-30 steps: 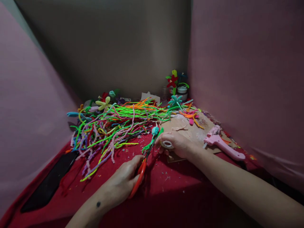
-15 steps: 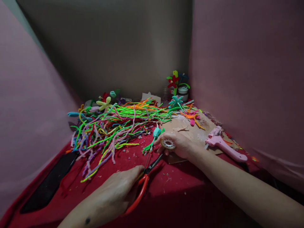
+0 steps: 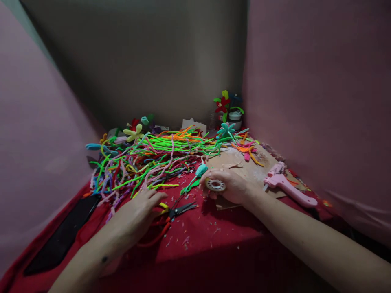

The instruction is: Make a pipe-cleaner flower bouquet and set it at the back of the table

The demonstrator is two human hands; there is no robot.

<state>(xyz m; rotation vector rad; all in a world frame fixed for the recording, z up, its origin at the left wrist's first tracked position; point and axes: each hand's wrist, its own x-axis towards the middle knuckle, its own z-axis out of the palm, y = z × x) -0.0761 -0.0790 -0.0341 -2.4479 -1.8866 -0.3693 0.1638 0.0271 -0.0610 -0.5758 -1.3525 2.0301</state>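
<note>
My right hand [image 3: 225, 185] is closed around a small roll of tape [image 3: 215, 185] with a white, holed core facing me. Just beyond its fingertips is a teal pipe-cleaner bud [image 3: 201, 170] with green leaves [image 3: 190, 186] and a thin stem; whether the fingers touch it I cannot tell. My left hand [image 3: 143, 209] hovers over the scissors [image 3: 179, 211], its fingers stretched out and apart. The scissors have dark blades, partly spread and pointing right, and red and yellow handles, partly hidden behind that hand.
A heap of colourful pipe cleaners [image 3: 159, 150] covers the far left of the red cloth [image 3: 207, 236]. A pink glue gun [image 3: 288, 185] rests at the right on cardboard [image 3: 253, 173]. A black phone-like slab [image 3: 62, 236] lies left. Finished flowers [image 3: 222, 105] stand at the back.
My left hand has let go of the scissors and moved left and up. The scissors now lie on the cloth, further left. My right hand has stayed in place with the tape.
</note>
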